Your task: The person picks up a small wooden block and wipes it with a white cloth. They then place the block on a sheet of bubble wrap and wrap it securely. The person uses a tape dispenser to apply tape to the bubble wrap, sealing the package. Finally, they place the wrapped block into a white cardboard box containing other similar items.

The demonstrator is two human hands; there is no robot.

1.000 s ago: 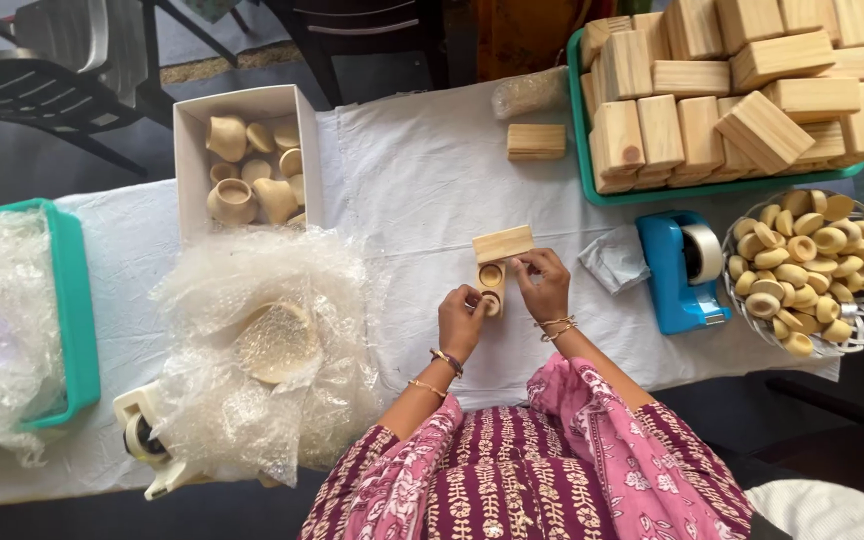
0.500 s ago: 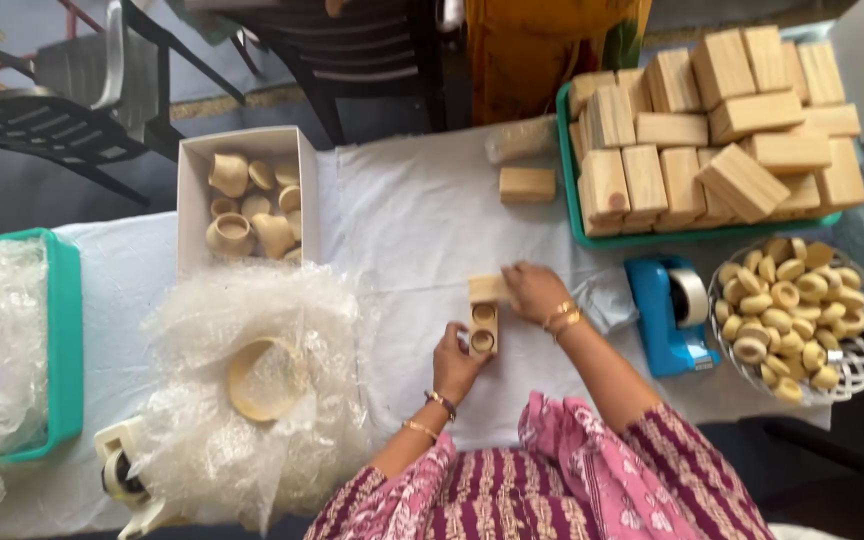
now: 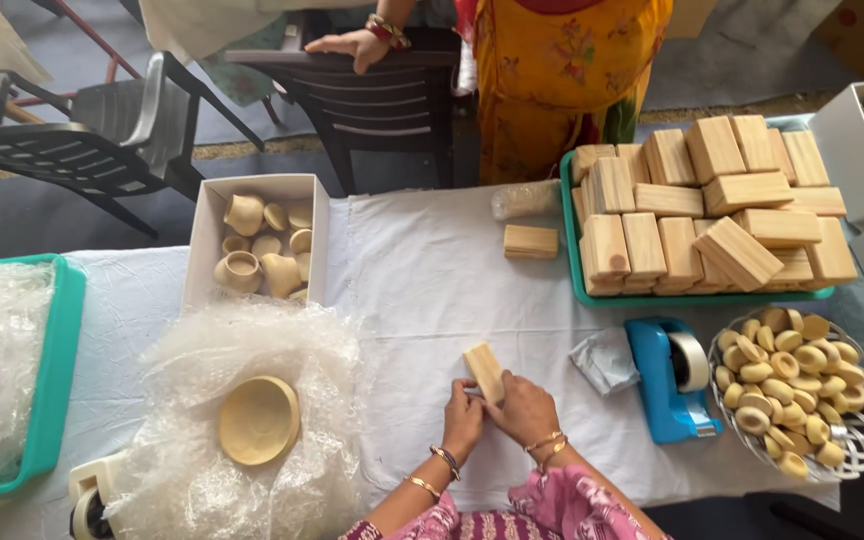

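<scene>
I grip the small pale wooden block point(image 3: 484, 372) with both hands, left hand point(image 3: 463, 421) and right hand point(image 3: 520, 408) closed around it, above the white-clothed tabletop point(image 3: 432, 270), to keep it steady.

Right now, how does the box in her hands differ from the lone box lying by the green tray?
The held box is gripped by the left hand and right hand and tilted; the lone box lies flat, untouched, beside the tray. The held one sits nearer her. Both are tan and rectangular.
</scene>
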